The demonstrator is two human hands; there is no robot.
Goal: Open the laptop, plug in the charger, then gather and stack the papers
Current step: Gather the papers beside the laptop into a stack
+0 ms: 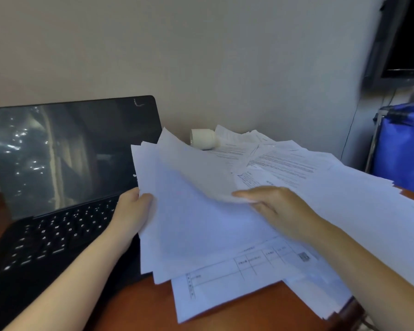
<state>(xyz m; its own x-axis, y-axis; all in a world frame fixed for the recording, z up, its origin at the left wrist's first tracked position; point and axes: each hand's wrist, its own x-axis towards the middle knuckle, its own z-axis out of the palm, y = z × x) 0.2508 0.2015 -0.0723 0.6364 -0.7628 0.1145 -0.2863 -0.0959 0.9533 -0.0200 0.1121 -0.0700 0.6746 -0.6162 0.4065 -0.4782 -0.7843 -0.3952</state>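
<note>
My left hand [132, 211] grips the papers [189, 235] just beside the laptop [58, 175]; my right hand [277, 207] pinches one sheet [198, 168].

The held sheaf [201, 223] is covering the laptop [58, 175] along its right edge, plus the right end of the keyboard [58, 235]; the frame's left edge is cutting off the laptop's left side. On the left hand [132, 211], the fingers are lying behind the sheaf, with only the thumb showing. On the right hand [280, 209], the fingertips are smearing into a lifted sheet and the grip is not resolving. Print on the spread papers [285, 163] is reading too small and soft. The white roll [203, 138] is sitting partly behind paper corners. The dark screen [409, 37] and blue bin [402, 151] are running off the right edge, blurred.
</note>
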